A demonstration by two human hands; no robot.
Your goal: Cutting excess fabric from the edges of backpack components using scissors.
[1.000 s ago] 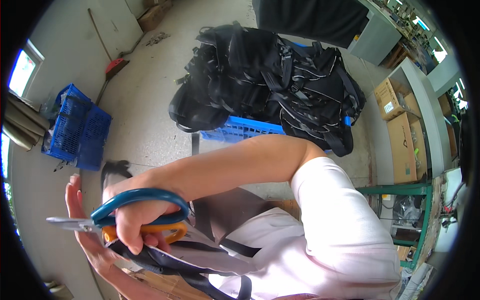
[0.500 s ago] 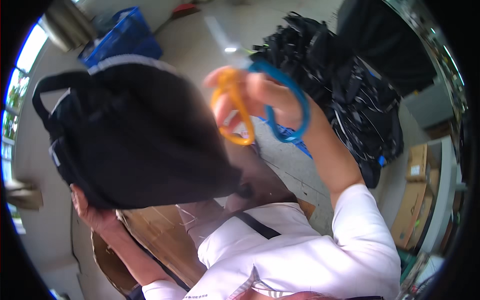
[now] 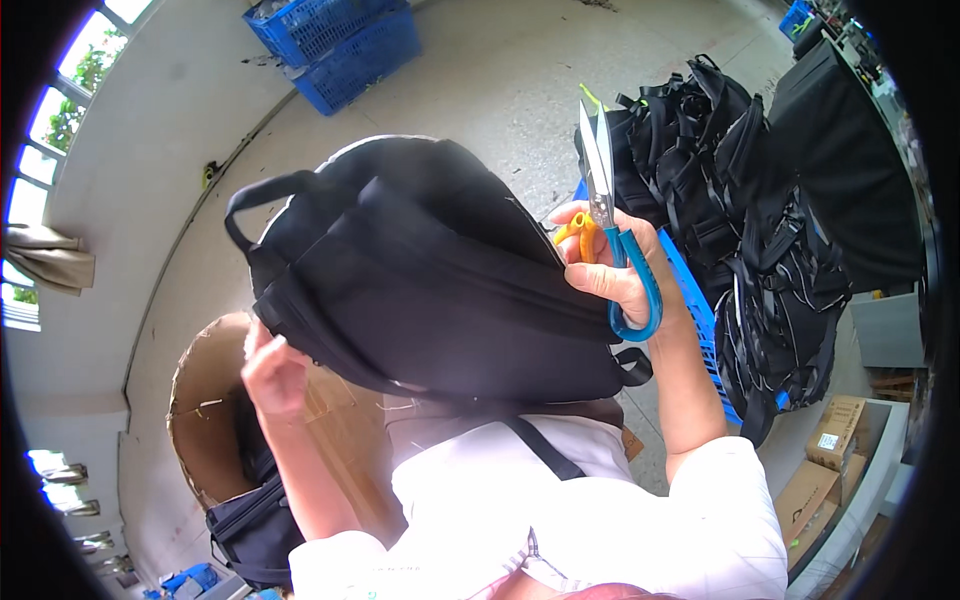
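A black backpack (image 3: pixel 440 280) with a looped top handle and straps lies tilted across my lap and fills the middle of the view. At its lower left edge my left hand (image 3: pixel 277 378) has its fingers bent against the fabric, partly blurred. My right hand (image 3: pixel 625 275) is closed round a pair of scissors (image 3: pixel 598 165) with one orange and one teal handle. The blades point up and stand slightly apart, away from the fabric. That hand's fingers also meet the backpack's right edge.
Several black backpacks (image 3: pixel 700 150) are heaped at the right, over a blue crate (image 3: pixel 690 290). Stacked blue crates (image 3: pixel 350 55) stand at the far left. An open cardboard box (image 3: pixel 205 400) with black bags is beside my left arm. Cartons (image 3: pixel 835 430) sit on a shelf at lower right.
The backpack has moved right and turned. My right hand has come down and right to its edge, with the scissors now upright. My left hand has shifted right and up; the view has swung.
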